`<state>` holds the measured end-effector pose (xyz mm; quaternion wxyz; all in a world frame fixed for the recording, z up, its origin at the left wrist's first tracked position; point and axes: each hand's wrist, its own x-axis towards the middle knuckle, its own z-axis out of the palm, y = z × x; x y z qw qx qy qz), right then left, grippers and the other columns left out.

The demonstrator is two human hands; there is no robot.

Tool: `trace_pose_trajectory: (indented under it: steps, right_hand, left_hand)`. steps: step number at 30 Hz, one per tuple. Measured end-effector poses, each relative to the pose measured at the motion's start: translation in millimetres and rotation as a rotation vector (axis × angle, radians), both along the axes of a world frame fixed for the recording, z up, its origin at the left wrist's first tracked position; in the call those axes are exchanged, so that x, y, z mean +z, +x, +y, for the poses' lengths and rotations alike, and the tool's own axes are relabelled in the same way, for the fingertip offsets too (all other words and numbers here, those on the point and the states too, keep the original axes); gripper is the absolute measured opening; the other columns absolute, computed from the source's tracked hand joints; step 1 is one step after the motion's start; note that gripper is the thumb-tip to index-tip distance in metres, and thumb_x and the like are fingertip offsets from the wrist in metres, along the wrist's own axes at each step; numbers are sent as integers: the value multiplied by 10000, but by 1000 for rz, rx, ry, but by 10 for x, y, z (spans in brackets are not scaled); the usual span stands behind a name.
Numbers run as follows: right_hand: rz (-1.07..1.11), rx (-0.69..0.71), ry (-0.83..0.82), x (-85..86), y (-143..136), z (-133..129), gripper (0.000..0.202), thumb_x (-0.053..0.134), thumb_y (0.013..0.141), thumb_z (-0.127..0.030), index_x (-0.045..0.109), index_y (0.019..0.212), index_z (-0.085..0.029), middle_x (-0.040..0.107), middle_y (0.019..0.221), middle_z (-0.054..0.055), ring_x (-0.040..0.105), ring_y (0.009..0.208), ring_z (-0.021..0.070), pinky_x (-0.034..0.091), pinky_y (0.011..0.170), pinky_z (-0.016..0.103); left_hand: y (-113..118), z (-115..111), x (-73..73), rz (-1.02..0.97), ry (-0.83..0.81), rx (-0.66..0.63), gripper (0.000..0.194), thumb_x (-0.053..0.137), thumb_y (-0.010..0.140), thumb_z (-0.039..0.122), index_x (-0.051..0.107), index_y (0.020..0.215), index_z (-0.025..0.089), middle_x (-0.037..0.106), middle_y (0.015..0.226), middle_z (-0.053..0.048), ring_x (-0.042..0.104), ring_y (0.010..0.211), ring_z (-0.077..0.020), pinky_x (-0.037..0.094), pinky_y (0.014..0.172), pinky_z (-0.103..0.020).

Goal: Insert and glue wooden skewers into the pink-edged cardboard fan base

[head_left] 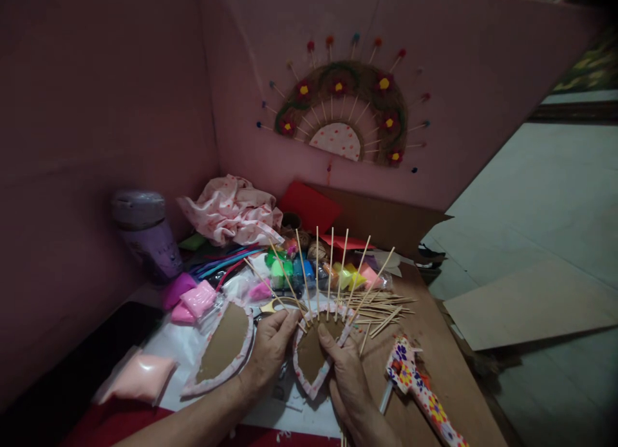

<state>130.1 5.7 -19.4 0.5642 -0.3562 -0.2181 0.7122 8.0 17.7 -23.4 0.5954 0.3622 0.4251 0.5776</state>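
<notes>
My right hand (350,373) grips a leaf-shaped piece of brown cardboard (308,355) edged with pink-patterned cloth, its thumb pressed on the face. Several thin wooden sticks (317,273) fan upward from the curved top edge of this piece. At the piece's upper left corner, my left hand (270,344) is closed in a pinch on the outermost wooden stick (264,281), which slants up to the left. Beside my left wrist lies a second cloth-edged cardboard piece (224,344), with no sticks on it. Scissors (275,305) lie partly hidden behind my left hand.
Loose wooden sticks (381,308) lie behind my right hand. A flower-patterned glue gun (412,382) rests at the right. Bagged coloured clay (290,273), crumpled cloth (234,209) and a purple tumbler (147,234) stand behind. A decorated half-round hanging (340,86) is on the wall.
</notes>
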Motion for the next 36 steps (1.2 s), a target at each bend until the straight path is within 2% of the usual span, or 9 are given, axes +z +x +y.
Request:
trace_pose_trajectory:
  steps: [13, 19, 28, 36]
  right_hand:
    - [-39, -4, 1, 7, -8, 9, 324, 769, 708, -300, 669, 967, -132, 745, 888, 84, 702, 822, 232, 561, 743, 354]
    - [-26, -8, 28, -23, 2, 5, 329, 767, 713, -274, 664, 999, -150, 746, 910, 71, 703, 826, 224, 560, 750, 349]
    - [-22, -8, 17, 66, -19, -1, 320, 802, 663, -288, 678, 916, -135, 750, 845, 70, 709, 791, 233, 566, 746, 359]
    - [-40, -35, 42, 41, -9, 8, 344, 811, 645, -287, 667, 918, -138, 748, 866, 72, 710, 789, 235, 571, 733, 361]
  left_hand:
    - [-10, -10, 19, 16, 14, -23, 403, 654, 723, 523, 605, 636, 133, 522, 591, 10, 414, 536, -90, 323, 510, -205]
    - [-23, -9, 4, 23, 49, -53, 378, 615, 780, 484, 588, 648, 131, 494, 601, 18, 394, 546, -83, 322, 517, -205]
    - [0, -26, 24, 6, 24, -32, 409, 647, 727, 534, 618, 674, 129, 521, 588, 8, 421, 533, -89, 345, 510, -204]
    - [-1, -16, 10, -7, 50, -37, 385, 645, 749, 489, 574, 633, 129, 486, 585, 19, 390, 530, -79, 331, 510, -204]
